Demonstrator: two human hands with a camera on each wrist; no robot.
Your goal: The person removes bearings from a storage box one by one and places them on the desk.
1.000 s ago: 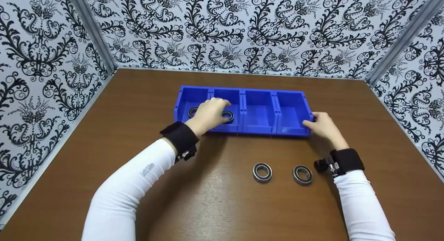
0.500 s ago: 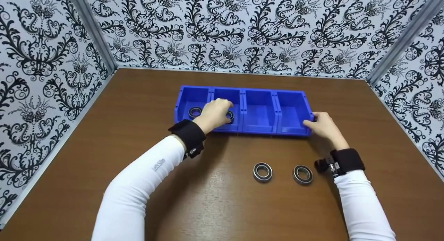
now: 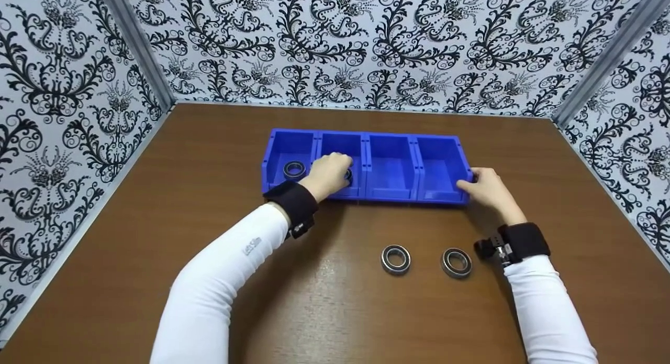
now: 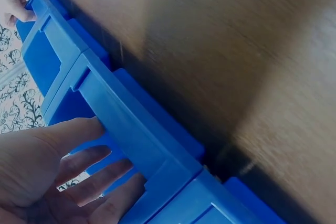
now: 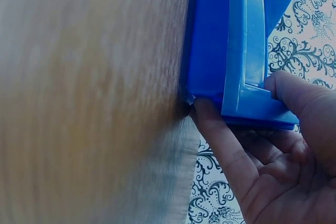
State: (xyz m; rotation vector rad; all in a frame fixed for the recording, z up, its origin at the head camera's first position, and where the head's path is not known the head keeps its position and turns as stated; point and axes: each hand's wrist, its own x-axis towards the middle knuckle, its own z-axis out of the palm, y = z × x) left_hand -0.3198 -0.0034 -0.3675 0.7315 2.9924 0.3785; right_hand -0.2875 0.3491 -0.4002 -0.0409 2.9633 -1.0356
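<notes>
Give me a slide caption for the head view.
Left hand reaches into a blue plastic four-compartment bin, right hand grips its end; two round silver-and-black metal bearings lie in front.

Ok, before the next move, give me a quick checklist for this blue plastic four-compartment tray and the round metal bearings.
1. Right hand gripping the right end of the blue plastic four-compartment tray: ok.
2. Round black-and-silver metal bearing in the leftmost compartment, lying flat: ok.
3. Left hand out of the tray: not ok, it reaches into the second compartment from the left.
4. Left hand's hold on the partly hidden dark ring-shaped bearing there: cannot tell.
5. Left loose bearing and right loose bearing, both silver-and-black rings, apart on the brown wood-grain table: ok.
</notes>
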